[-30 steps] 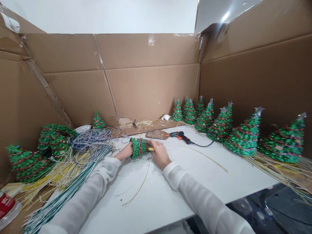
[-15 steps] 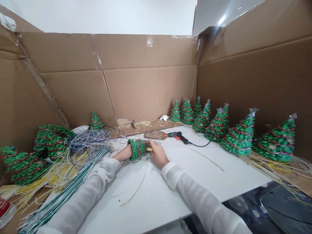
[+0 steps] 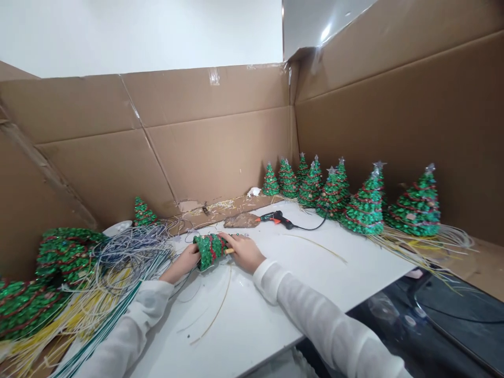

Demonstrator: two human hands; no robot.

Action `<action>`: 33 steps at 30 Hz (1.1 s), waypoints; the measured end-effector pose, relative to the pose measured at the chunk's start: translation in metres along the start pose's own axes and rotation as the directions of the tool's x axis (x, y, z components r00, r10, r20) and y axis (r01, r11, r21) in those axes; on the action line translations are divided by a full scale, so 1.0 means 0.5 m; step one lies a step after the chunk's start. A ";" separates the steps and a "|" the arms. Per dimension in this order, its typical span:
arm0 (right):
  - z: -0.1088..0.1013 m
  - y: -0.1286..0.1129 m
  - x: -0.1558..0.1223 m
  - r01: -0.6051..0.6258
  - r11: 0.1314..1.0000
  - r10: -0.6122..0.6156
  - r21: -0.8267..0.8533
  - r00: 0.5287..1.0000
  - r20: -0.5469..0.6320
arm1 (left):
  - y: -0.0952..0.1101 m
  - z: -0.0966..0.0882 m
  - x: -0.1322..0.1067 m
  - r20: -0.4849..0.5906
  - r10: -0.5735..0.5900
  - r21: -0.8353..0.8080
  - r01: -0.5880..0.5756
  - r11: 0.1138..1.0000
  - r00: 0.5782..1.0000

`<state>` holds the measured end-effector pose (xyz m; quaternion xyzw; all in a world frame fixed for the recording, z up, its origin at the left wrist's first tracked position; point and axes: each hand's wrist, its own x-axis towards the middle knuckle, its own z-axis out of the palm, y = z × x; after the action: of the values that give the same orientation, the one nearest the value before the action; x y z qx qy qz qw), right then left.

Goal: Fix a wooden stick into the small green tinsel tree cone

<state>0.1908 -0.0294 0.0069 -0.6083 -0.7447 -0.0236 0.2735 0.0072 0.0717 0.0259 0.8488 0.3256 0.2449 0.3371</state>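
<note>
Trees of sparkly green tinsel (image 3: 69, 256) lie tipped over at the far left of the white desk (image 3: 315, 278), kind of swamped by a messy heap of blue-grey wire (image 3: 129, 252) and long yellow and green strands (image 3: 98, 310). Just right of that pile, the left hand (image 3: 185, 261) is wrapped around the wide end of a small glittery green cone tree (image 3: 208, 251) with red banding, which sits tilted on its side low over the desk. The right hand (image 3: 243, 252) is closed around the narrow end, right by a pale stick (image 3: 229, 251) poking out of the tree. Past the hands there's a flat brown slab (image 3: 241, 220) and a black and orange hot glue gun (image 3: 273, 218) with its cord trailing right. Further right, a row of upright green trees with silver star tops (image 3: 366, 207) stands against the brown cardboard wall (image 3: 394, 105).
</note>
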 end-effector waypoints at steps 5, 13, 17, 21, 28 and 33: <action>0.006 0.002 0.000 -0.011 0.998 0.011 0.055 1.000 0.001 | 0.009 -0.016 -0.065 -0.125 0.155 0.260 -0.118 0.958 0.980; 0.017 0.017 -0.001 -0.044 0.979 0.044 0.201 0.999 0.005 | 0.017 -0.052 -0.125 -0.204 0.135 0.409 -0.041 0.912 0.970; 0.022 0.016 0.000 -0.051 0.963 0.061 0.266 0.998 -0.033 | -0.001 -0.071 -0.122 -0.145 0.178 0.500 -0.083 0.862 0.973; 0.025 0.012 -0.002 -0.045 0.950 0.068 0.310 0.996 -0.065 | -0.010 -0.096 -0.121 0.004 0.208 0.552 -0.175 0.815 0.978; 0.025 0.013 -0.002 -0.095 0.961 0.119 0.259 0.990 -0.076 | -0.023 -0.119 -0.130 0.089 0.175 0.519 -0.196 0.832 0.980; 0.021 0.015 0.003 -0.199 0.934 0.225 0.297 0.973 -0.054 | -0.002 -0.110 -0.134 0.154 0.192 0.667 -0.245 0.704 0.969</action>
<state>0.1934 -0.0224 -0.0035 -0.6368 -0.6575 0.0887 0.3929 -0.0730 0.0467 0.0479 0.9537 0.2770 0.1158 -0.0173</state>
